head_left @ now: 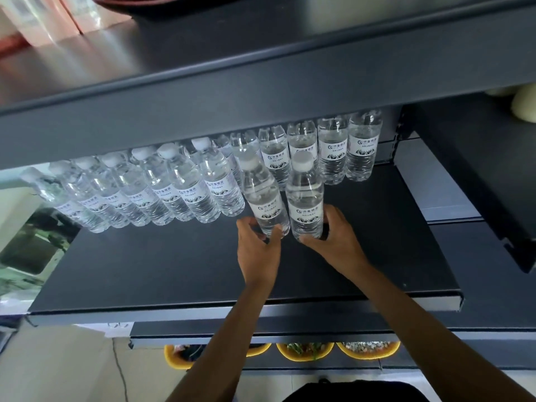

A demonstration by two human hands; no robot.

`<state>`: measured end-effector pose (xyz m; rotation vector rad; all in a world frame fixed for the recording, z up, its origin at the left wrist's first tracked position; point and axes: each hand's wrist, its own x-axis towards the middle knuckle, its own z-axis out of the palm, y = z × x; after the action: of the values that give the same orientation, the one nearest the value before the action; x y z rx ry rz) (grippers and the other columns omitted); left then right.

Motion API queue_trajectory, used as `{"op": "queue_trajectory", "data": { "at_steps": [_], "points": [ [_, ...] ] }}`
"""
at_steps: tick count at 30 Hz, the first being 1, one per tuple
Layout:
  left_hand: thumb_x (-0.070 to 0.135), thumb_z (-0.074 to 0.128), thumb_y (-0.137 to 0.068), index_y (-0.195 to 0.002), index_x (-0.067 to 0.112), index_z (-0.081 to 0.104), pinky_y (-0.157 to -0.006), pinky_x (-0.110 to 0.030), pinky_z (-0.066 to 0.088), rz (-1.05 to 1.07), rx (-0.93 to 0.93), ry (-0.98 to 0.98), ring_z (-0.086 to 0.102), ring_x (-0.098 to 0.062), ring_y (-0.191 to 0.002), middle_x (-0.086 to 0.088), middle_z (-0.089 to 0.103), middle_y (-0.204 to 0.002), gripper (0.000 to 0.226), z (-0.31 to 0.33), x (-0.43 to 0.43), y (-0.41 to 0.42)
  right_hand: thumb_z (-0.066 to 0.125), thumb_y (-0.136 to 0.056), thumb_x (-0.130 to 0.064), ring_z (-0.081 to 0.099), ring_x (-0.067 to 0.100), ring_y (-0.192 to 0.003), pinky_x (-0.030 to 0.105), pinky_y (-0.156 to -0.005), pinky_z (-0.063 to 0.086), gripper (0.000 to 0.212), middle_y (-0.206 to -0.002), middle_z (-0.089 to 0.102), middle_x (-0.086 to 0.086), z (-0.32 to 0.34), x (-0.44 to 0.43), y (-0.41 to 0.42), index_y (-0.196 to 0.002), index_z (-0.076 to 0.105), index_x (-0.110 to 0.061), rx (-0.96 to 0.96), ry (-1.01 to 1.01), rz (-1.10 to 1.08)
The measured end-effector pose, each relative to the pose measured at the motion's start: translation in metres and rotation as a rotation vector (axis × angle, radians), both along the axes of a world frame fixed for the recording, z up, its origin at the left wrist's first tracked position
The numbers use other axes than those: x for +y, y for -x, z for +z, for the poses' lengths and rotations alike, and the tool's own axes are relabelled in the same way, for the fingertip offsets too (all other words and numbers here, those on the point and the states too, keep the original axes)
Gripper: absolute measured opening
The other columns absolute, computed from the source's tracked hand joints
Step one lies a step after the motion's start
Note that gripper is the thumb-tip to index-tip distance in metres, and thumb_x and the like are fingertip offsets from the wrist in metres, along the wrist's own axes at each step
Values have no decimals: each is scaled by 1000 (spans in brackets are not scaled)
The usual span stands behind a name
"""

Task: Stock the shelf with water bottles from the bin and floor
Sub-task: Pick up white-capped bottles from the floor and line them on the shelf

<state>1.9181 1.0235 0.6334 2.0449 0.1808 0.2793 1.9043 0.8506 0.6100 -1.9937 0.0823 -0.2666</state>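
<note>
Gripping, left hand (256,245): the fingers are curled in a close clasp round the low part of the left water bottle (265,198). One digit lies across the front of its base and the rest wrap its left side.
Right hand (336,239): the fingers are curled round the bottom of the right water bottle (304,195). One digit sits low at the front and the others lie up its right side.
Left water bottle: it rises up and away from the left fingers, with its white cap at the far end. The label sits just beyond the fingertips.
Right water bottle: it stands upright beyond the right fingers, cap farthest from them. Its lower side touches the left water bottle between the two hands.
Shelf (174,262): this dark board lies under both hands. The bases of both held bottles are at its surface, but whether they rest on it or are just lifted cannot be told.
Row of water bottles (174,184): it stands beyond and to the left of the left fingers, along the back. More labelled bottles (332,149) stand behind the held pair, past the right fingers.
Upper shelf (261,91): it is dark, hangs above the fingers and hides some of the back caps.
Yellow bowls (304,351): they sit below the shelf, nearer the person than the fingers.
</note>
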Motion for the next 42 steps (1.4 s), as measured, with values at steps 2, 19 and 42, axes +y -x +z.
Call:
{"op": "queue_trajectory", "data": {
  "at_steps": [2, 19, 42],
  "points": [
    [36, 74, -88, -106, 33, 43, -80, -42, 55, 10, -15, -18, 66, -12, -85, 10, 65, -98, 37, 0, 1, -12, 74, -70, -51, 56, 17, -114, 39, -95, 52, 68, -120, 56, -4, 1, 6, -12, -128, 54, -23, 1, 55, -12],
    [34, 57, -99, -116, 9, 55, -85, -49, 49, 171, -24, -119, 53, -27, -100, -2, 57, -101, 30, -19, 6, -67, 76, -84, -51, 44, 33, -132, 47, -106, 38, 79, -143, 54, 8, 5, 48, -92, -148, 46, -16, 58, 333, -191],
    [35, 74, -90, -116, 19, 52, -89, -30, 52, 68, 47, 70, 58, -12, -101, 6, 51, -112, 38, -8, 23, -36, 83, -79, -47, 43, 37, -134, 49, -112, 33, 92, -144, 51, 16, 3, 49, -80, -151, 41, -9, 47, 138, -216]
  ]
}}
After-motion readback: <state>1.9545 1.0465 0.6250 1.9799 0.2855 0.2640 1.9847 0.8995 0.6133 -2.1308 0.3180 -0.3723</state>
